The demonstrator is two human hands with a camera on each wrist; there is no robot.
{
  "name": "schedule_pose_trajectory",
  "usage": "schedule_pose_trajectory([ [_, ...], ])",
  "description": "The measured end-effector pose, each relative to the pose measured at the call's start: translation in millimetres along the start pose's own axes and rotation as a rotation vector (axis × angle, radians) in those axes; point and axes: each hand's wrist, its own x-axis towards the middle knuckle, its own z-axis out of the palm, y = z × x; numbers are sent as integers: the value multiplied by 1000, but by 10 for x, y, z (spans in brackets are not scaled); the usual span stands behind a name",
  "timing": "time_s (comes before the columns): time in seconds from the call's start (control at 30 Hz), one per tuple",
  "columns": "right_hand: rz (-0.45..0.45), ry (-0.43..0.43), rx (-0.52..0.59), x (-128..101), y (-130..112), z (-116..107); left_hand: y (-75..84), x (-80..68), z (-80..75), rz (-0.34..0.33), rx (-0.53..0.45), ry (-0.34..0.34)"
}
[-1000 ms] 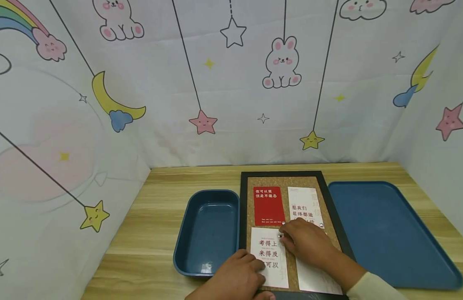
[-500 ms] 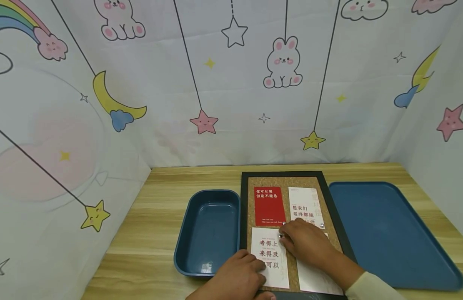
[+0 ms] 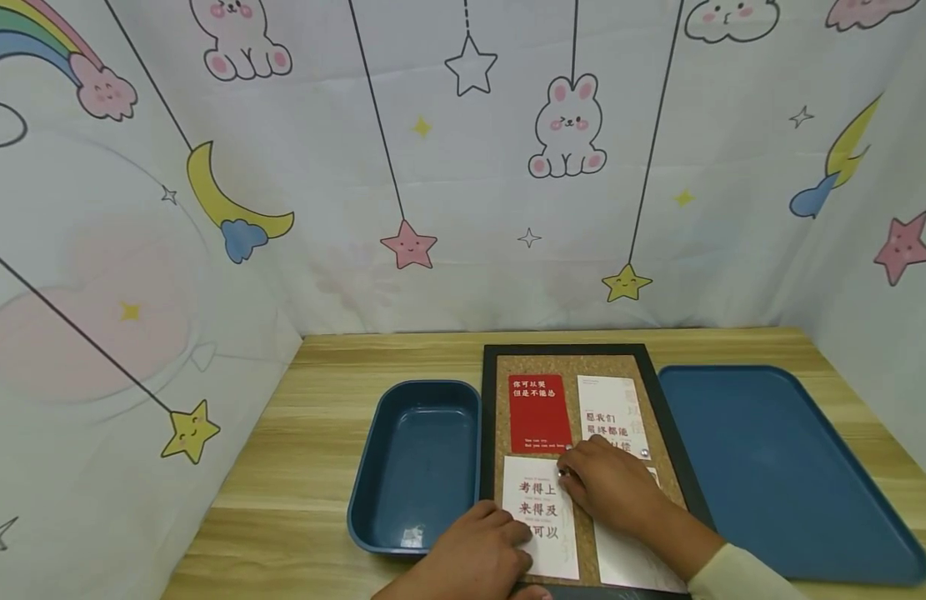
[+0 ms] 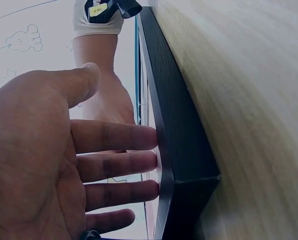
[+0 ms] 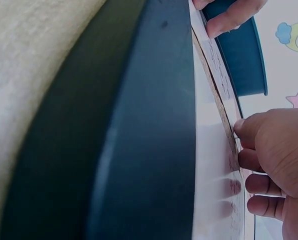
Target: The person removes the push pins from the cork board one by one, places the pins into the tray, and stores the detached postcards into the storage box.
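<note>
A black-framed cork board [image 3: 538, 364] lies on the table. On its lower left is a white card [image 3: 545, 554] with red characters. My left hand [image 3: 473, 554] rests its fingertips on this card's left side; the left wrist view shows those fingers [image 4: 114, 137] straight. At the card's top right corner, my right hand [image 3: 613, 487] pinches a small silver pin [image 3: 563, 472] between thumb and fingers. A red card [image 3: 538, 417] and another white card [image 3: 605, 400] lie above, with silver pins at their lower right corners. My right hand and forearm partly cover a fourth card [image 3: 628, 558].
Left of the board stands a deep blue bin [image 3: 413, 467], touching or very near its frame. A flat blue tray [image 3: 778, 475] lies to the right. Behind the wooden table [image 3: 282, 467] hangs a white cloth [image 3: 470, 292] printed with cartoons.
</note>
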Motion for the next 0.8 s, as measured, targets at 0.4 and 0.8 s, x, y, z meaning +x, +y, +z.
schedule_pose_trajectory([
  [0.4,40,-36,10,40,-17,-13,-6,9,-39,-14,-50,-49],
  [0.8,75,-73,14,83,-55,-37,8,4,-31,-16,-45,-34],
])
